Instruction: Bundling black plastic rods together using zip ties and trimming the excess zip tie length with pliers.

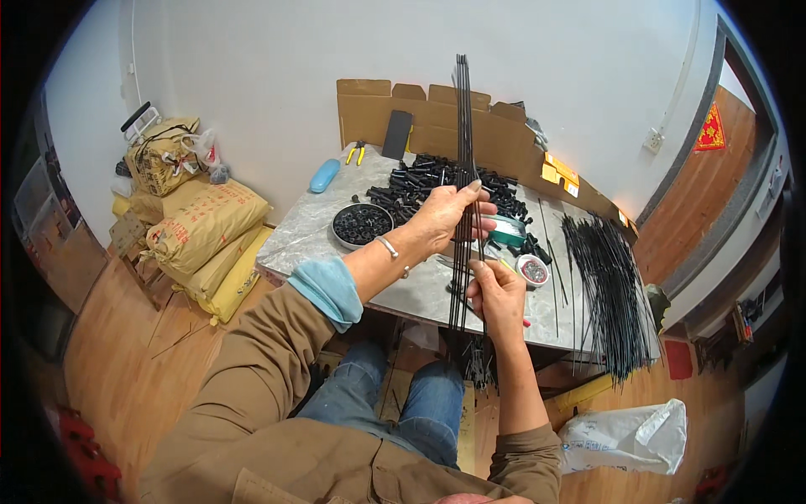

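Note:
A bundle of long thin black rods (464,118) stands nearly upright in front of me, over the near edge of the table. My left hand (449,217) grips it around the middle, thumb on top. Just below and to the right, my right hand (499,296) has its thumb and forefinger pinched together beside the rods. What lies in that pinch is too small to make out. The bundle's lower ends hang below the table edge, above my knees. Behind my left hand is a heap of short black tubular parts (420,174).
Many loose black rods (606,294) lie along the table's right side. A round tray of small black parts (362,225), a small tub (532,270), yellow-handled pliers (357,153) and a blue case (324,175) sit on the grey table (294,228). Cardboard (361,113) stands behind; stacked sacks (210,227) are left.

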The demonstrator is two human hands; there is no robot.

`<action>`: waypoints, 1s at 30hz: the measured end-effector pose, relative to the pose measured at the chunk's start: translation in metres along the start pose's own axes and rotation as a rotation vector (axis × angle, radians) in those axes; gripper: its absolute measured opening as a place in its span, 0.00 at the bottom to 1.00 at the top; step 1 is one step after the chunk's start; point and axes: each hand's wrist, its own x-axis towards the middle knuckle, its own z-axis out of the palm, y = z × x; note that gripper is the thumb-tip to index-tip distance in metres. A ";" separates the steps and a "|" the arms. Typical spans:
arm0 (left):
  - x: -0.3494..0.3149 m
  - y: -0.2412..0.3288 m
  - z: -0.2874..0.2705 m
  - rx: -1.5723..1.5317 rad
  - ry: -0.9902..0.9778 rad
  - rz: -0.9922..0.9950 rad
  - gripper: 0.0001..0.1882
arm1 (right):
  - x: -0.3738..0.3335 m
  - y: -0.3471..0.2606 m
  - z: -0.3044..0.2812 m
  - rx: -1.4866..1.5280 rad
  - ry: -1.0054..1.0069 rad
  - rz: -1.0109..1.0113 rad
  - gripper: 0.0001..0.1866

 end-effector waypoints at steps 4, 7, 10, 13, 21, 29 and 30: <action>0.004 0.002 -0.006 0.041 0.082 0.038 0.13 | -0.005 0.007 -0.006 -0.196 -0.098 0.015 0.11; 0.004 -0.002 -0.007 0.009 0.104 0.026 0.12 | -0.007 0.015 -0.015 -0.248 -0.147 0.014 0.13; 0.007 -0.004 -0.010 -0.039 0.105 0.019 0.11 | -0.003 0.013 -0.028 -0.353 -0.202 -0.001 0.14; 0.009 -0.002 -0.017 -0.062 0.052 -0.037 0.12 | 0.003 0.014 -0.038 -0.630 -0.393 0.080 0.18; -0.010 0.022 -0.021 0.045 -0.059 -0.150 0.13 | 0.023 0.079 -0.070 -1.316 -0.101 -0.292 0.14; -0.038 0.032 -0.017 0.110 -0.291 -0.185 0.17 | 0.041 0.068 -0.088 -1.246 0.049 -0.294 0.31; -0.040 0.030 -0.013 0.090 -0.344 -0.212 0.18 | 0.051 0.053 -0.081 -1.013 -0.034 -0.337 0.35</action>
